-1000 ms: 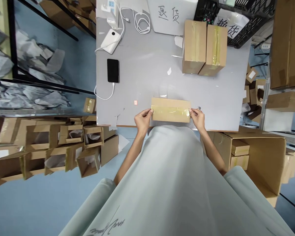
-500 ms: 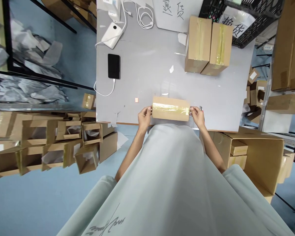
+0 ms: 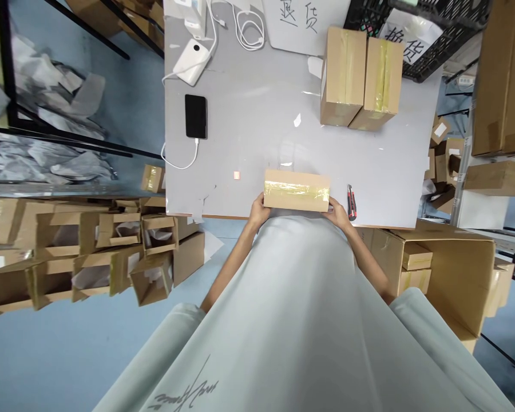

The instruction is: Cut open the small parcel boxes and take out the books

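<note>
A small cardboard box (image 3: 297, 197) with shiny yellowish tape along it lies crosswise at the front edge of the grey table (image 3: 249, 126). My left hand (image 3: 260, 210) grips its left end, and my right hand (image 3: 337, 213) grips its lower right corner; some fingertips are hidden by the box. Just right of my right hand lies a red and black box cutter (image 3: 351, 202), touched by neither hand. A small orange-pink square (image 3: 237, 175) rests on the table left of the box.
Two taped cardboard boxes (image 3: 343, 77) stand at the back right beside a black crate (image 3: 438, 51). A black phone (image 3: 196, 117) with a cable and a white power bank (image 3: 191, 62) lie at left. An open large carton (image 3: 455, 274) stands right; several open boxes (image 3: 157, 274) are stacked left.
Both hands have shifted from the box's ends down to its lower corners, nearer my body. The box cutter by my right hand is now uncovered. The view has shifted slightly.
</note>
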The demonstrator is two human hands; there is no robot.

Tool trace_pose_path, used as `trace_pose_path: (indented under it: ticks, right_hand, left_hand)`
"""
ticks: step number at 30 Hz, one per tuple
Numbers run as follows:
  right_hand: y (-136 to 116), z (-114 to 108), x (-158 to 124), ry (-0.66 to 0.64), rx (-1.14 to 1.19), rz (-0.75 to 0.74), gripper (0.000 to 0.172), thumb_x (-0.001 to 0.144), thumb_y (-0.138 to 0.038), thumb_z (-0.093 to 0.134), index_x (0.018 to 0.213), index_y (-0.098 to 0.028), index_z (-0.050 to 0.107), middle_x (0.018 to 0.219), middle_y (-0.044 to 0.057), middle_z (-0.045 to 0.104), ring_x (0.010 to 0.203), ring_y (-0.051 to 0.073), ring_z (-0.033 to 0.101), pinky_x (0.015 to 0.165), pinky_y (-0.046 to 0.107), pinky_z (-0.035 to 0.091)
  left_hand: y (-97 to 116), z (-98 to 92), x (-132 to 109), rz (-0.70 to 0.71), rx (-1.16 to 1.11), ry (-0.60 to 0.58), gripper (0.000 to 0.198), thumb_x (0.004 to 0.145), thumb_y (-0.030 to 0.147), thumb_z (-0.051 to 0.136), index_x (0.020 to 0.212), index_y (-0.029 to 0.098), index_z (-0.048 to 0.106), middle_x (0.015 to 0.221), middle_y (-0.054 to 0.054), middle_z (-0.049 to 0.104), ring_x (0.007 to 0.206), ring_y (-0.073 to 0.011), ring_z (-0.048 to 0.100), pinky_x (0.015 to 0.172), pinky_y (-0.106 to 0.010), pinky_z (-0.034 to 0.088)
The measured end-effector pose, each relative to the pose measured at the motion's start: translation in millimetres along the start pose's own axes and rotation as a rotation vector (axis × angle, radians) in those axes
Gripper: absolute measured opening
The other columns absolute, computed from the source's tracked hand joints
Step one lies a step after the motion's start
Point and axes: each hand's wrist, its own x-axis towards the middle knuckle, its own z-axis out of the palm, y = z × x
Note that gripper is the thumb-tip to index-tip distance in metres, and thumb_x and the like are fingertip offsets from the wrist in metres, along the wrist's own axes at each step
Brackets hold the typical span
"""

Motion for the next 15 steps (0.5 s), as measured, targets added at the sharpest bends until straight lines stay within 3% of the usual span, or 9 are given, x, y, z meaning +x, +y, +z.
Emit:
trace_pose_path:
  ticks: [3, 6, 11, 15]
  right_hand:
    - [-2, 3, 1, 0.018, 0.067, -0.056, 0.081, 0.085, -0.056, 0.085, 0.158, -0.026, 0.068, 0.173, 0.012, 0.059, 0.155, 0.038, 0.061, 0.115, 0.052, 0.064]
    - [-7, 3, -1, 0.023, 0.135, -0.043, 0.083, 0.084, -0.066, 0.084, 0.155, -0.025, 0.07, 0.17, 0.013, 0.062, 0.156, 0.038, 0.06, 0.12, 0.053, 0.061]
    - [-27, -3, -7, 0.092, 0.182, 0.005, 0.076, 0.094, -0.079, 0.069, 0.144, -0.022, 0.077, 0.148, 0.011, 0.079, 0.139, 0.033, 0.074, 0.117, 0.048, 0.064]
    - [-41, -17, -4, 0.153, 0.012, 0.042, 0.068, 0.1, -0.078, 0.063, 0.134, -0.022, 0.082, 0.124, 0.01, 0.087, 0.119, 0.034, 0.082, 0.108, 0.046, 0.066]
  left_hand:
    - [3, 0.7, 1, -0.026, -0.016, 0.018, 0.042, 0.074, 0.015, 0.076, 0.116, 0.016, 0.077, 0.123, -0.012, 0.086, 0.122, -0.0321, 0.078, 0.11, -0.045, 0.063]
    - [6, -2.3, 3, -0.044, -0.019, 0.021, 0.045, 0.073, 0.015, 0.069, 0.117, 0.018, 0.077, 0.123, -0.011, 0.085, 0.122, -0.0315, 0.078, 0.112, -0.046, 0.063]
    - [13, -8.8, -3, -0.004, 0.017, 0.007, 0.045, 0.082, 0.025, 0.069, 0.126, 0.022, 0.078, 0.126, -0.01, 0.082, 0.121, -0.029, 0.076, 0.107, -0.046, 0.065]
    - [17, -8.3, -15, 0.035, 0.092, 0.0, 0.048, 0.095, 0.039, 0.069, 0.138, 0.02, 0.077, 0.127, -0.014, 0.074, 0.119, -0.0286, 0.075, 0.109, -0.046, 0.064]
